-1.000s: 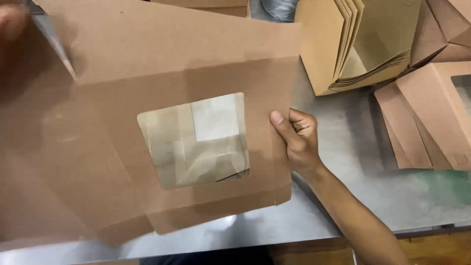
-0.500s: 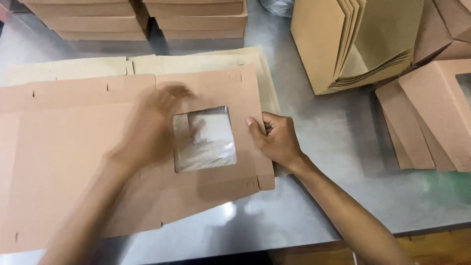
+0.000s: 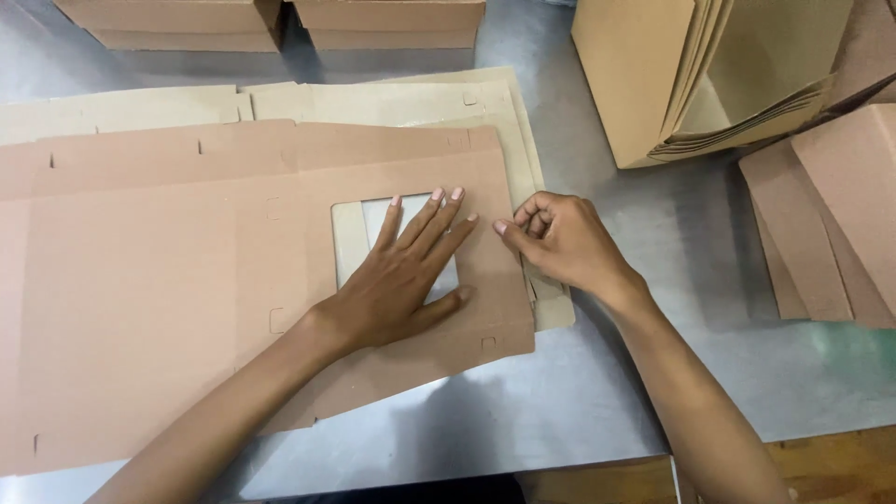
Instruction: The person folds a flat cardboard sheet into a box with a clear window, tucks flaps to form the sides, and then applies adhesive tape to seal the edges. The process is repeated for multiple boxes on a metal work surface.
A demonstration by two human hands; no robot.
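Flat brown cardboard box blank with a square cut-out window (image 3: 233, 289) lies unfolded on the grey metal bench (image 3: 653, 373), spread over its left and middle part. The left hand (image 3: 401, 280) rests palm down on the blank — its fingers (image 3: 439, 219) are stretched out flat and slightly spread, lying across the window opening and gripping nothing. The right hand (image 3: 560, 243) sits just beside the blank's right edge, its fingers (image 3: 513, 227) curled loosely inward with the tips touching that edge; whether they pinch it cannot be told. Under the blank lie paler flat cardboard sheets (image 3: 392, 103), showing along the top and right side. Behind them stand two closed brown boxes (image 3: 271, 19). At the upper right, a bundle of folded cardboard blanks stands on edge (image 3: 691, 75), and more brown sheets (image 3: 840, 205) lie stacked at the far right.
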